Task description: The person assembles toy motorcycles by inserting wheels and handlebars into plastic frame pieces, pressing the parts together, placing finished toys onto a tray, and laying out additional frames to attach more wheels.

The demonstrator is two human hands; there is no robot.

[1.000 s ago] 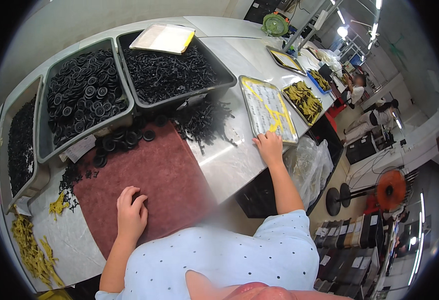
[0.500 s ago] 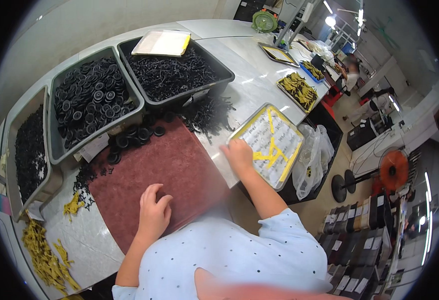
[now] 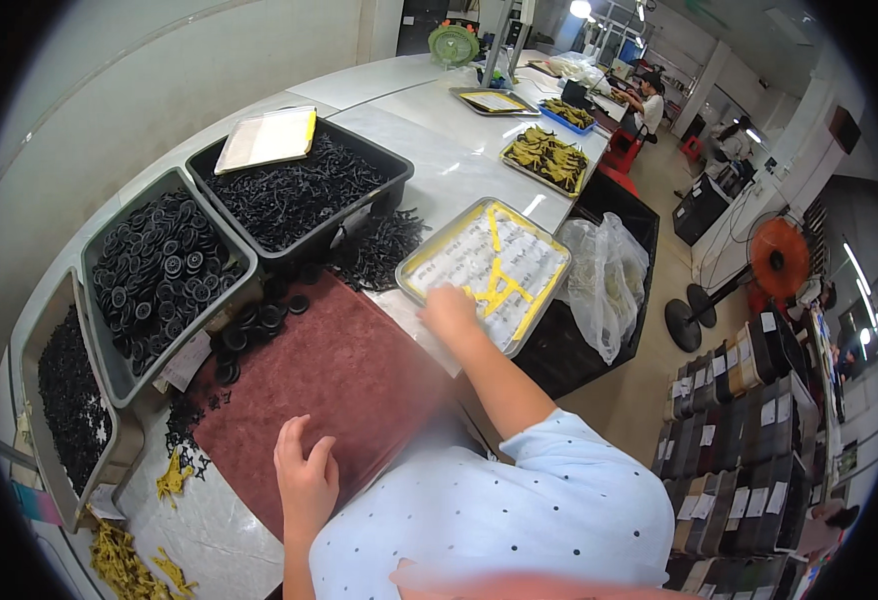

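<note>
My left hand [image 3: 307, 475] hovers near or rests on the close side of a dark red mat [image 3: 309, 390]; its fingers are curved apart and hold nothing. My right hand [image 3: 451, 314] is at the lower left edge of a pale tray [image 3: 537, 236], fingers curled in. Whatever those fingers hold is hidden from view. Yellow strips [image 3: 500, 290] lie across the tray's white surface, among rows of small dark marks. Several black ring-shaped parts [image 3: 249, 335] are heaped on the mat's far left corner.
Grey bins hold black wheel-like discs [image 3: 154, 270] and thin black pieces [image 3: 309, 195]; a flat white tray [image 3: 267, 138] lies on one. Yellow pieces [image 3: 124, 565] sit near left, more on a tray [image 3: 549, 158]. A clear plastic bag [image 3: 604, 280] hangs over a black container. People work farther back.
The whole view has turned. My right hand has shifted along the tray's edge toward its near corner. My left hand stays over the mat with its fingers spread a little wider.
</note>
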